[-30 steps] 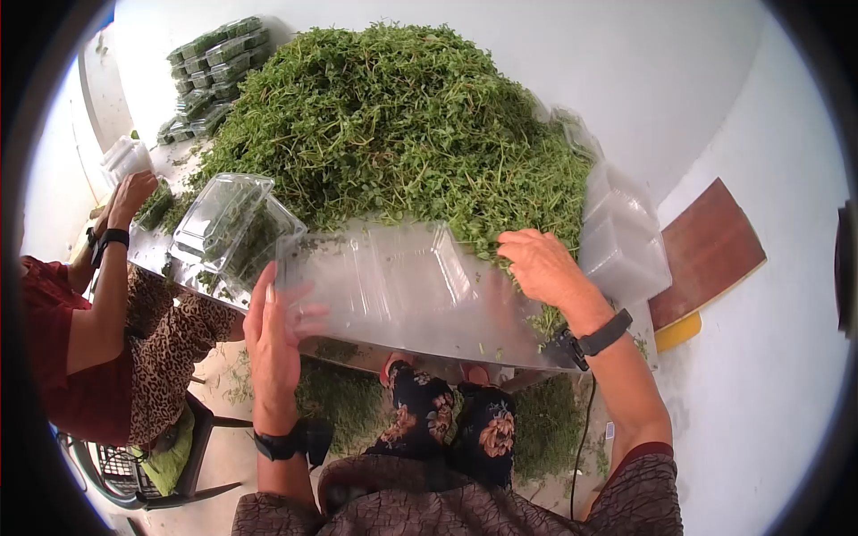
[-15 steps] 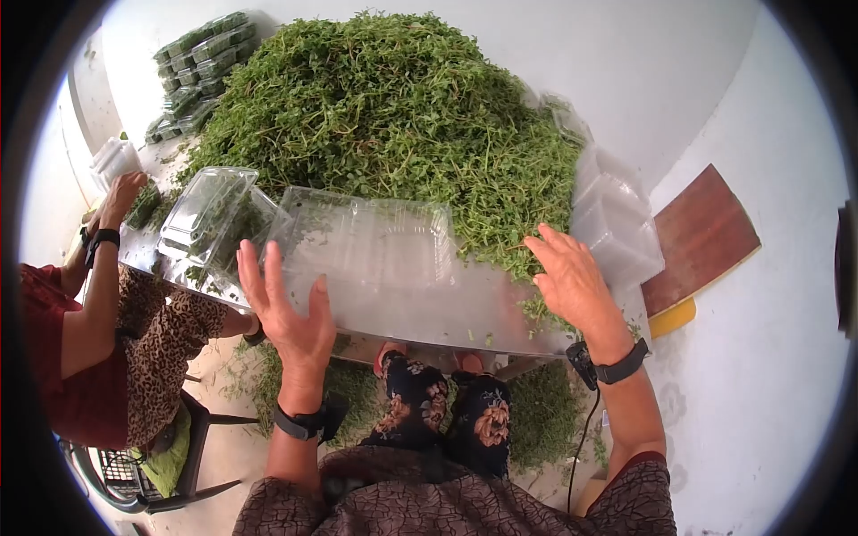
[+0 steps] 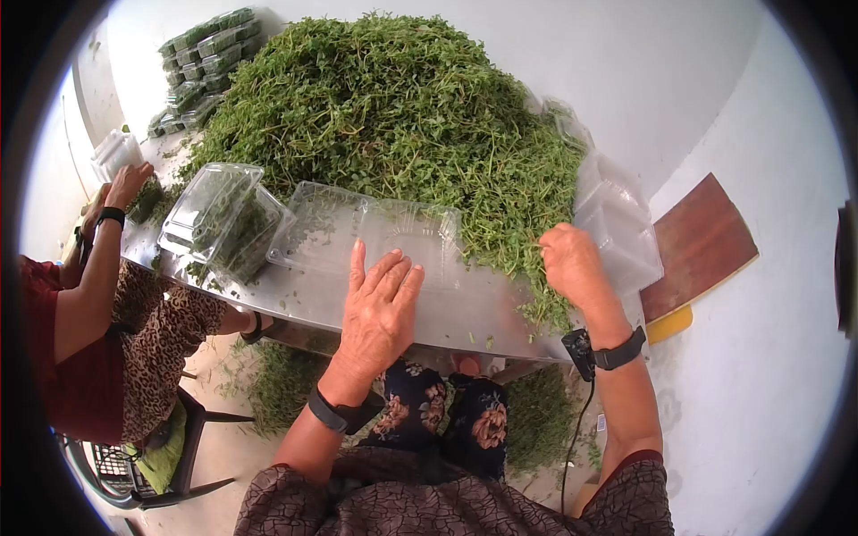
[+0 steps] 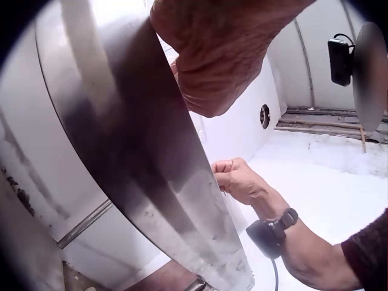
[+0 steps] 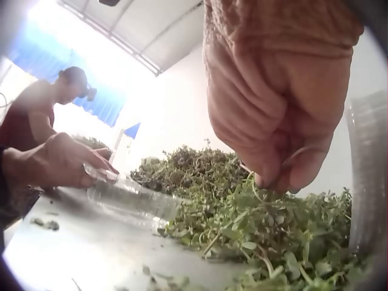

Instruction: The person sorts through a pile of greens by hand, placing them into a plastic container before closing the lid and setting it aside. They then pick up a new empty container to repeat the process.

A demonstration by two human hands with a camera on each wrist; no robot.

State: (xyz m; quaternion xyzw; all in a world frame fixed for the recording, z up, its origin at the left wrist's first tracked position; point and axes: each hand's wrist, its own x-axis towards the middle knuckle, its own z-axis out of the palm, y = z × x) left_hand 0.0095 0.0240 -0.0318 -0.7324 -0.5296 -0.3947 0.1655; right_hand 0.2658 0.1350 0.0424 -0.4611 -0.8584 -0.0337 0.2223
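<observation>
A big heap of leafy green sprigs [image 3: 384,116] covers the back of the metal table [image 3: 420,317]. My right hand [image 3: 574,263] is at its right front edge, fingertips together, pinching a few stems, as the right wrist view shows. In front of the heap lies an opened clear plastic clamshell box [image 3: 357,228], with only leaf scraps visible in it. My left hand [image 3: 382,308] reaches over the table's front edge, straight fingers close to the box's near side. Left of it stand filled clear boxes [image 3: 219,219] of greens.
Nested clear boxes [image 3: 617,223] stand at the table's right end, beside a red-brown board [image 3: 702,241]. Packed boxes are stacked [image 3: 206,62] at back left. Another person [image 3: 85,330] sits at left, hands at a box. Greens lie on the floor [image 3: 541,420].
The opened box has ended up flatter and farther back on the table. My left hand has let go of it and moved right; my right hand has closed its fingers on sprigs.
</observation>
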